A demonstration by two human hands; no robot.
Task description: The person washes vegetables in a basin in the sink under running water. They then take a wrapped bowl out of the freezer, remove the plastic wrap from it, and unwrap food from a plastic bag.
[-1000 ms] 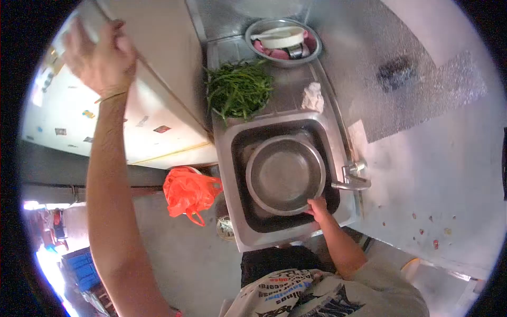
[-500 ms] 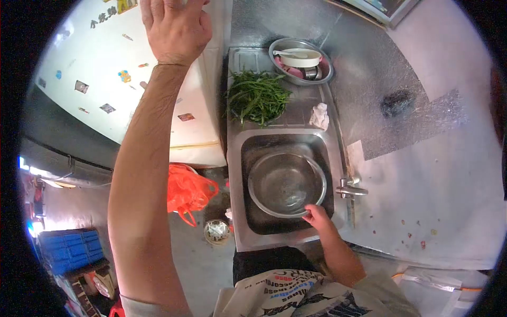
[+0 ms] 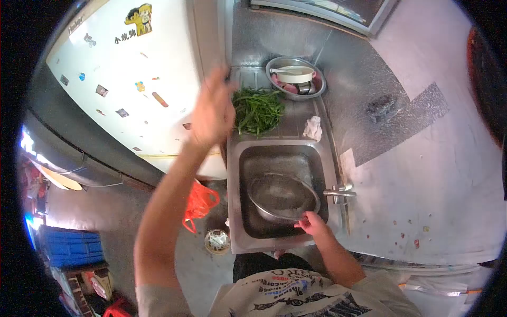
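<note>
A metal basin (image 3: 266, 211) sits tilted inside the sink (image 3: 240, 243). My right hand (image 3: 312, 223) is closed on the basin's near right rim. My left hand (image 3: 211, 111) is raised between the white fridge door (image 3: 127, 79) and the greens, blurred by motion. Its fingers point away from me, too smeared to show whether they hold anything. A heap of leafy greens (image 3: 259, 111) lies on the drainboard, just right of that hand in view.
Behind the greens stands a metal bowl (image 3: 296, 96) with a white dish in it. A crumpled white cloth (image 3: 312, 128) lies by the sink, near the faucet (image 3: 340, 194). On the floor are a red plastic bag (image 3: 200, 203) and a small bin (image 3: 217, 241).
My left hand has come down and right from the fridge door toward the greens. The basin, level before, is now tilted in my right hand. The view has shifted slightly.
</note>
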